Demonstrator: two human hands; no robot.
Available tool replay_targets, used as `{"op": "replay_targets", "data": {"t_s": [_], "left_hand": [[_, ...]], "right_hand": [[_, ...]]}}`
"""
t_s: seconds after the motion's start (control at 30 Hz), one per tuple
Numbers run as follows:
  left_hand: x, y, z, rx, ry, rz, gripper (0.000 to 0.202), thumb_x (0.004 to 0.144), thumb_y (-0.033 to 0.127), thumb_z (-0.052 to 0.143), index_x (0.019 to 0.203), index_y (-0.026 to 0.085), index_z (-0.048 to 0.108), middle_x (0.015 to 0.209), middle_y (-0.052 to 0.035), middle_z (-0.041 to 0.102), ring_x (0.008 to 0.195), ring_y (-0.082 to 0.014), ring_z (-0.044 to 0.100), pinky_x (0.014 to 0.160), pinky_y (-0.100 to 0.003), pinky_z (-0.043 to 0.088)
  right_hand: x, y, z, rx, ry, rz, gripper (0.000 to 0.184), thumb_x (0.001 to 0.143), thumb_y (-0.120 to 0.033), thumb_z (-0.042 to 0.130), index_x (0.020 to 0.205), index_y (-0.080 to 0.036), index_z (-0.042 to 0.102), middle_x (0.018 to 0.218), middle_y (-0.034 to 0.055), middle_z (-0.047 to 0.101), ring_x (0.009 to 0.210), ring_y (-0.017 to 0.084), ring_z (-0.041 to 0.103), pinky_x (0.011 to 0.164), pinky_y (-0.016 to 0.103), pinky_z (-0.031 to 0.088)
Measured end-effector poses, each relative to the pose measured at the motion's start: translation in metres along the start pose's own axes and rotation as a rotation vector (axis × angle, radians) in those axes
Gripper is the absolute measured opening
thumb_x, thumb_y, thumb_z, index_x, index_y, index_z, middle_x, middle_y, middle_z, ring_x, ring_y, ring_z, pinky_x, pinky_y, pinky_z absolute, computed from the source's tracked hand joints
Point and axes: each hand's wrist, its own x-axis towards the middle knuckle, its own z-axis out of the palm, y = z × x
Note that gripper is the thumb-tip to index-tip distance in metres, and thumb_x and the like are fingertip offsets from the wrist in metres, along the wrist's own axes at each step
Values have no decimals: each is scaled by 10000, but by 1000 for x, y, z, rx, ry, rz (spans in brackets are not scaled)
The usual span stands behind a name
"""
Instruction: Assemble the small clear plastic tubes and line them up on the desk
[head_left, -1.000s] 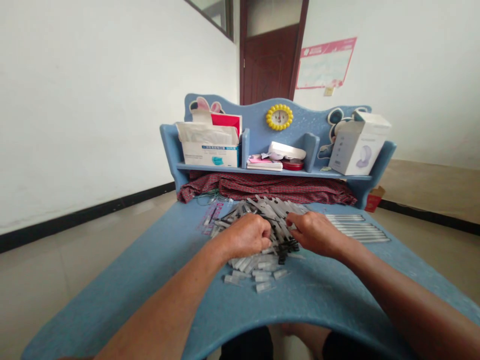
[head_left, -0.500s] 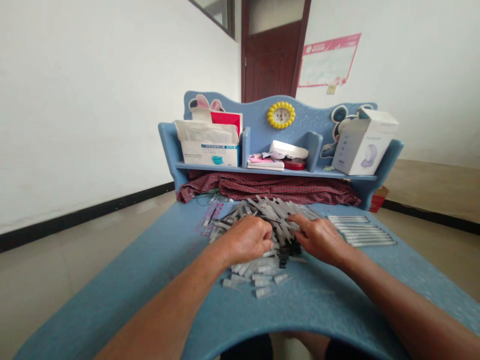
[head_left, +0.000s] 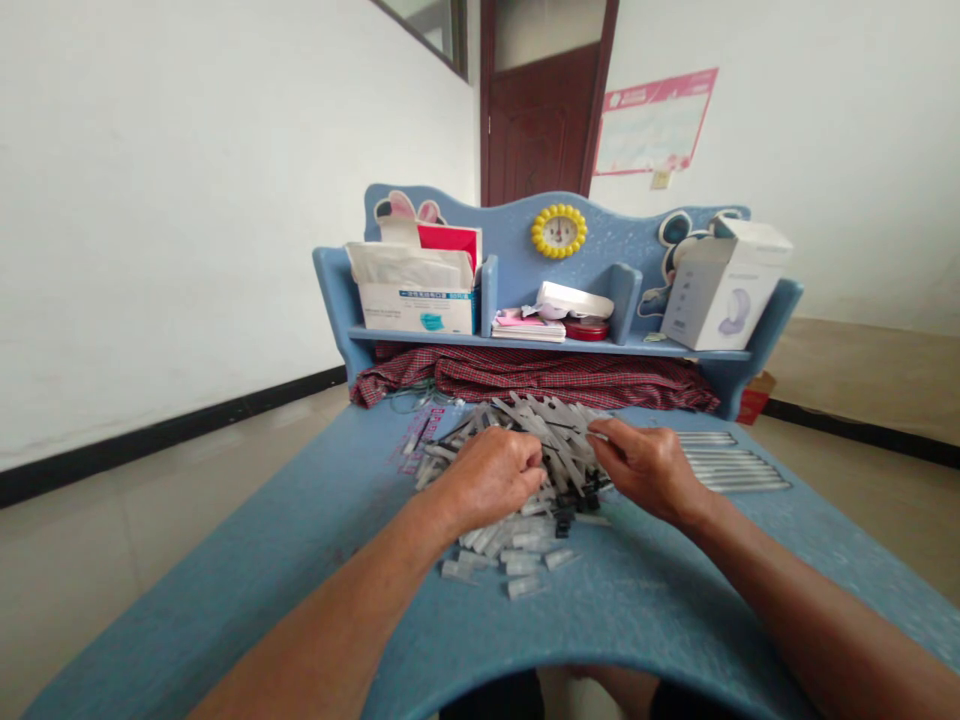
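My left hand (head_left: 495,475) is closed, thumb against curled fingers, at the near left side of a heap of pen-like plastic parts (head_left: 559,440). Whatever it holds is hidden. On the heap's right side my right hand (head_left: 649,470) pinches thumb and forefinger together; what lies between them is too small to make out. The heap mixes long translucent tubes with darker thin pieces. Small black parts (head_left: 562,522) lie at its near edge. Closest to me are several short translucent caps (head_left: 523,586). Right of my right hand, slim clear sticks (head_left: 739,470) lie in parallel rows.
The blue table (head_left: 600,630) has a curved front edge. Behind the heap, a checked cloth (head_left: 525,375) is bunched under a blue shelf (head_left: 637,347). On the shelf stand a mask box (head_left: 416,308), booklets (head_left: 525,328) and a white box (head_left: 727,290).
My right hand has moved slightly right and away from the heap, its fingertips drawn closer together. My left hand stays closed in nearly the same place. The view has shifted a little.
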Motion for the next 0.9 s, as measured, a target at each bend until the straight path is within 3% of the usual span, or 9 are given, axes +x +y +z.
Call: {"op": "replay_targets", "data": {"t_s": [0.17,0.27,0.43,0.6,0.9], "left_hand": [[3,-6,4,13,143,-89,155,776,263,523,669,179,596,525,15,539,506,-108,476,513,-223,263],[5,-8,6,9,193,-122,146,783,263,521,687,184,598,534,15,547,510,-113,480,520,-223,277],[5,-6,7,16,197,-117,147,786,267,525,689,183,596,541,14,554,512,-114,485,522,-223,285],[5,-7,7,23,200,-114,153,793,263,516,687,182,591,547,13,559,512,-112,486,525,-223,289],[5,-4,5,9,202,-107,161,795,264,513,682,180,590,557,11,569,525,-111,496,530,-221,297]], "right_hand": [[8,5,-21,287,166,195,178,814,-288,537,759,-153,639,521,-13,593,427,80,510,467,188,371],[10,7,-34,325,215,234,169,798,-269,547,702,-149,617,480,-23,560,387,72,471,424,187,349],[11,5,-51,133,214,-10,157,762,-183,539,618,-161,599,433,-51,486,367,46,416,422,172,320],[9,1,-51,44,90,-205,199,769,-145,489,591,-164,577,441,-54,436,381,45,355,430,191,279],[9,-5,-52,37,94,-246,208,791,-151,473,606,-165,568,471,-40,459,404,55,352,449,206,285]]}}
